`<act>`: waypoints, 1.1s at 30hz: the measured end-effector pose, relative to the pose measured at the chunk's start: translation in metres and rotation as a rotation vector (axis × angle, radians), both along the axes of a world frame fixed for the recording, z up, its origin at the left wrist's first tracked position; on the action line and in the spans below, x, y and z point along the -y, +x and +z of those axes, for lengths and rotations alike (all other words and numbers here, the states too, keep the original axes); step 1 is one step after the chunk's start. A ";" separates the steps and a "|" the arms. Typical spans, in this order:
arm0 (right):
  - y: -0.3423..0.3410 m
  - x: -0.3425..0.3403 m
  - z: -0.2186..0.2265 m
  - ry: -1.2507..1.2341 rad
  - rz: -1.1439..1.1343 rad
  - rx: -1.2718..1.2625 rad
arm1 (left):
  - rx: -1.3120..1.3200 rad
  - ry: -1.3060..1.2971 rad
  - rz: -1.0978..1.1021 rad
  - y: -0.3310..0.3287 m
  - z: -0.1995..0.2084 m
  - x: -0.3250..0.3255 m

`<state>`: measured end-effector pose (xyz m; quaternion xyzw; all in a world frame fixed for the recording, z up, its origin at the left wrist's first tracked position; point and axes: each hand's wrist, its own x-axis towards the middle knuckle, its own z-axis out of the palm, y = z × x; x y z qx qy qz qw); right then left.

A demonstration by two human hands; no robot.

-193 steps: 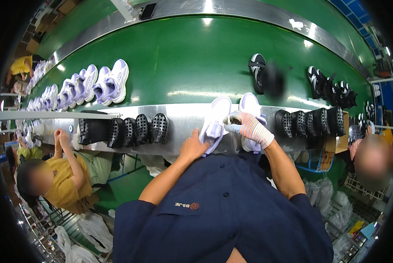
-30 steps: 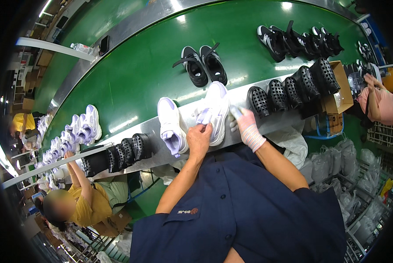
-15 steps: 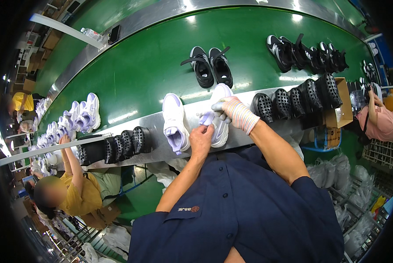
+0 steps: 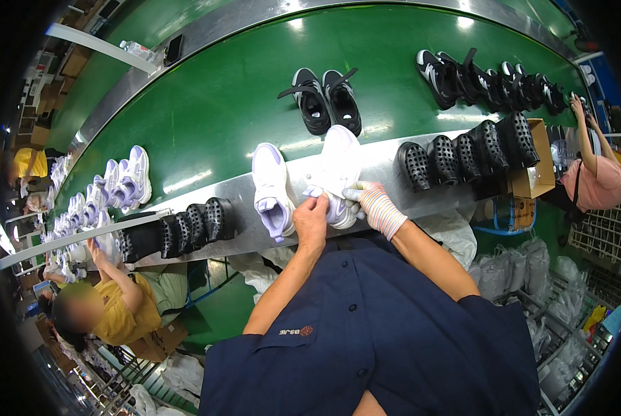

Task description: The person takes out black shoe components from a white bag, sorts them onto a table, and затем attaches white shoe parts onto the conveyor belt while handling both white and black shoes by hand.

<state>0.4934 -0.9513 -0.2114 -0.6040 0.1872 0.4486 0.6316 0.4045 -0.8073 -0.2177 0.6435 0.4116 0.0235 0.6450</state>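
Note:
A white-and-lilac sneaker (image 4: 340,154) lies toe away from me on the metal edge of the bench, between my hands. My left hand (image 4: 311,223), bare, pinches a lilac piece near its opening. Against its right side my right hand (image 4: 374,206), in a grey-fingered glove with a striped cuff, is closed on the upper near the opening. Both hands partly cover the heel half. To the left stands the matching sneaker (image 4: 269,177), untouched, its lilac lining showing.
Beyond is a pair of black sneakers (image 4: 316,104) with loose straps on the green surface (image 4: 220,111). Black studded shoe forms (image 4: 491,150) line the edge at right, with more (image 4: 219,219) at left. A cardboard box (image 4: 542,163) and co-workers sit at both sides.
My right hand has come down from the sneaker's upper middle to its right side near the opening. My left hand keeps its pinch, slightly shifted. The person at right has raised their arms.

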 end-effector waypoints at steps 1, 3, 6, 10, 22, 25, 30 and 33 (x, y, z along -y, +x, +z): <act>-0.002 -0.001 -0.002 0.000 -0.005 0.007 | -0.005 0.007 -0.003 0.000 0.000 0.000; -0.006 -0.003 -0.007 -0.029 -0.001 -0.009 | -0.014 0.021 -0.010 0.001 0.000 0.000; -0.007 -0.007 -0.006 -0.114 0.044 0.009 | -0.022 0.022 -0.012 0.003 0.004 0.002; -0.010 -0.006 -0.003 -0.212 0.110 0.012 | 0.023 0.359 -0.193 -0.003 -0.013 -0.001; -0.025 0.005 -0.002 -0.780 0.592 0.822 | 0.427 1.009 -0.601 0.017 0.020 -0.009; -0.033 0.000 -0.007 -0.794 0.589 0.873 | 0.422 0.941 -0.647 0.016 0.019 -0.013; -0.023 -0.006 0.013 -0.855 0.773 0.743 | 0.265 0.979 -0.736 -0.037 0.071 -0.046; -0.030 -0.018 0.020 -0.797 0.831 0.732 | 0.139 1.049 -0.740 -0.074 0.073 -0.079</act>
